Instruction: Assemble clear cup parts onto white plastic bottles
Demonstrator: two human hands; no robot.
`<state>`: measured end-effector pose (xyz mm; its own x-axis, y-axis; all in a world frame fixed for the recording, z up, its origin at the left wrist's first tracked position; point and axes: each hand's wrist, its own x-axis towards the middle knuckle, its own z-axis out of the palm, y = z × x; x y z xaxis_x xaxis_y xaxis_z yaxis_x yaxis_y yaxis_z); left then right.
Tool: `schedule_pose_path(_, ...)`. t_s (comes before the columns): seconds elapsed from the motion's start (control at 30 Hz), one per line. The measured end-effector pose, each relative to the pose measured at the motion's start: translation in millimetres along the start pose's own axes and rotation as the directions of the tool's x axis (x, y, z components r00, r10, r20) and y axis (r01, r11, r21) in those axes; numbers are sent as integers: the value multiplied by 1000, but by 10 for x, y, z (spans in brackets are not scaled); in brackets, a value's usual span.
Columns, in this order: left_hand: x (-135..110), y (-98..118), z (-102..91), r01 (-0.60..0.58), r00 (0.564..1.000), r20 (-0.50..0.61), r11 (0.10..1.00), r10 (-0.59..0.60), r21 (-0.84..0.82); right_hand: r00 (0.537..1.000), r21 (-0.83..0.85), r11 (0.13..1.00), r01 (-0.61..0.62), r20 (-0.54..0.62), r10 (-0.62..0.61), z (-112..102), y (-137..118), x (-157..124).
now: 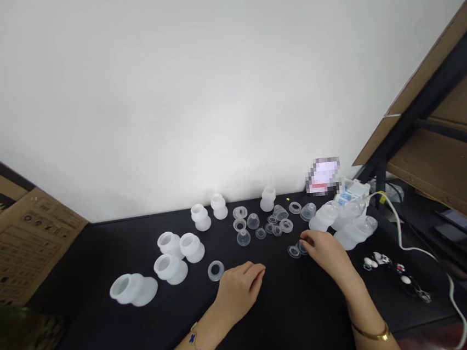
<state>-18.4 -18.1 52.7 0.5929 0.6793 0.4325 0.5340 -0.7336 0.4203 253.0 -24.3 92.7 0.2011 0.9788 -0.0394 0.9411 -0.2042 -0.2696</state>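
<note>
My left hand (240, 289) rests on the black table (101, 342), its fingers curled loosely and holding nothing, just right of a clear ring (215, 270). My right hand (325, 251) reaches toward small clear rings (294, 251), fingertips pinched at one of them. Frosted white silicone cups (171, 258) stand in a loose row to the left. Small clear valves and caps (263, 221) lie scattered in the middle. Clear bottles (345, 222) lie on their sides at the right.
Cardboard boxes (17, 240) lean at the left. A wooden shelf with black frame (430, 123) rises at the right. A white cable (423, 256) runs down the table's right side beside small white and black parts (391, 267). White wall behind.
</note>
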Motion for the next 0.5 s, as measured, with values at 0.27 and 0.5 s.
schedule_pose_path(0.27, 10, 3, -7, -5, 1000, 2, 1000, 5, 7, 997, 5, 997, 73, -41, -73, 26, -36, -15)
schedule_pose_path(0.5, 5, 5, -3, -9, 1000, 3, 1000, 9, 10, 992, 17, 994, 109, -70, -108, 33, -79, -35)
